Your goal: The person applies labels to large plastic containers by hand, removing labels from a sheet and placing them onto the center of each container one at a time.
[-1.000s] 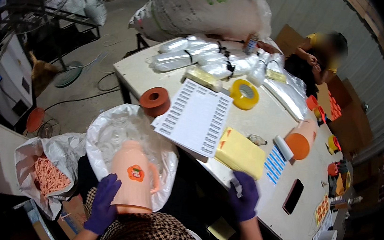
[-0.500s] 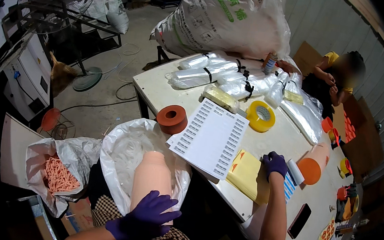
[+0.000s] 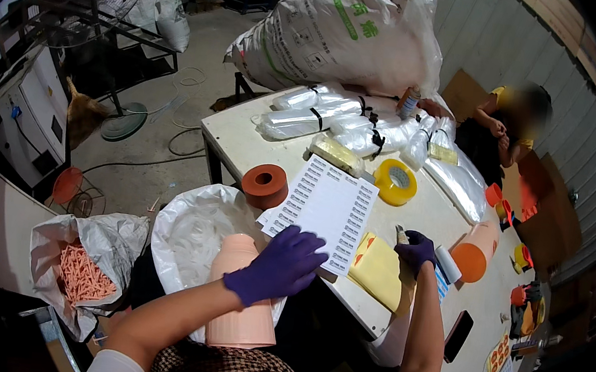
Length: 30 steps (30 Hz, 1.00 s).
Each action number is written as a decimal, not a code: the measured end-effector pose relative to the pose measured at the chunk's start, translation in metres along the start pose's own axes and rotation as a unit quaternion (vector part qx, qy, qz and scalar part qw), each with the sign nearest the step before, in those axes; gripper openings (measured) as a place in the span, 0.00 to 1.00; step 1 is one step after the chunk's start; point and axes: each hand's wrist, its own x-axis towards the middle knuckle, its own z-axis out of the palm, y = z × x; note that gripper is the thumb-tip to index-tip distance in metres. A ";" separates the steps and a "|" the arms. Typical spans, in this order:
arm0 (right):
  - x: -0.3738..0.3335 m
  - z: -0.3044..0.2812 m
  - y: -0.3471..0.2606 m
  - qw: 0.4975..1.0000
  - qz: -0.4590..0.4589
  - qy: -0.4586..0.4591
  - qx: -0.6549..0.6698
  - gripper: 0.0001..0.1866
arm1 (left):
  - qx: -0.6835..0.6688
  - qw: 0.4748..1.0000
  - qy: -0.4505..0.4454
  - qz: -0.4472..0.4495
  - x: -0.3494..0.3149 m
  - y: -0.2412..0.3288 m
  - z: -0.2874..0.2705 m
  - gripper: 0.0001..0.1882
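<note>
My left hand (image 3: 281, 266), in a purple glove, reaches over the lower left part of a white label sheet (image 3: 321, 211) with its fingers stretched out. Below that wrist lies a peach-coloured, bottle-shaped plastic piece (image 3: 241, 326), narrower at its far end, resting across my lap and an open white bag (image 3: 179, 228). My right hand (image 3: 417, 249), also gloved, is closed around a small slim object (image 3: 401, 234) with a pale greyish end; its kind is hard to make out. That hand is beside a stack of yellow paper (image 3: 380, 269) and a small white roll (image 3: 447, 264).
Yellow tape (image 3: 395, 182), a brown-red roll (image 3: 265, 185) and clear plastic bundles (image 3: 290, 124) lie on the table. Right of my hand are an orange-ended cylinder (image 3: 469, 261) and a phone (image 3: 458, 335). Another person (image 3: 500, 124) sits beyond. Peach pieces fill a sack (image 3: 82, 275).
My left hand has gone from the peach piece up and right to the label sheet. My right hand has lifted slightly, with the small slim object now showing in it.
</note>
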 end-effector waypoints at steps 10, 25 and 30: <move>-0.038 0.050 -0.084 0.910 -0.374 0.086 -0.156 0.28 | 0.058 0.997 -0.014 -0.046 0.005 -0.033 0.048 0.32; 0.009 0.135 -0.168 0.918 -0.277 -0.039 -0.282 0.19 | 0.026 0.996 -0.031 -0.085 0.002 -0.033 0.050 0.34; 0.048 0.108 -0.153 0.946 -0.031 -0.069 0.314 0.20 | 0.022 0.999 0.016 -0.030 0.005 -0.030 0.047 0.31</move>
